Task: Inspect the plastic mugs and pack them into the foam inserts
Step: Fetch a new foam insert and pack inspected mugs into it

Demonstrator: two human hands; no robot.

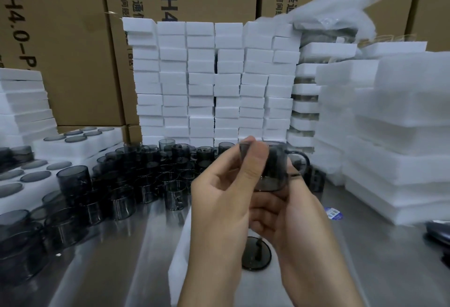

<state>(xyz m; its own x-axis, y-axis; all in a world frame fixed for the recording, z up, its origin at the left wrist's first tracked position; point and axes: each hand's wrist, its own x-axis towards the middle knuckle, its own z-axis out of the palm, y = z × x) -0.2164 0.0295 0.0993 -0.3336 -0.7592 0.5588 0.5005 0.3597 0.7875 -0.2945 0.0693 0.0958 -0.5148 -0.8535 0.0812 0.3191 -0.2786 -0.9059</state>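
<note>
I hold one smoky grey see-through plastic mug point(275, 168) up at the centre, its handle pointing right. My left hand point(224, 192) pinches its rim with thumb and fingers. My right hand point(282, 216) grips it from below and behind, fingers curled round the body. Beneath my hands lies a white foam insert point(179, 253) with one mug point(256, 253) seated in a hole. A crowd of loose grey mugs point(136, 180) covers the steel table to the left.
Foam inserts filled with mugs point(80, 146) lie at the far left. Stacks of white foam blocks point(214, 82) stand behind, more foam slabs point(394, 151) pile up at the right, and cardboard boxes point(60, 39) form the back wall. A dark object point(438, 231) sits at the right edge.
</note>
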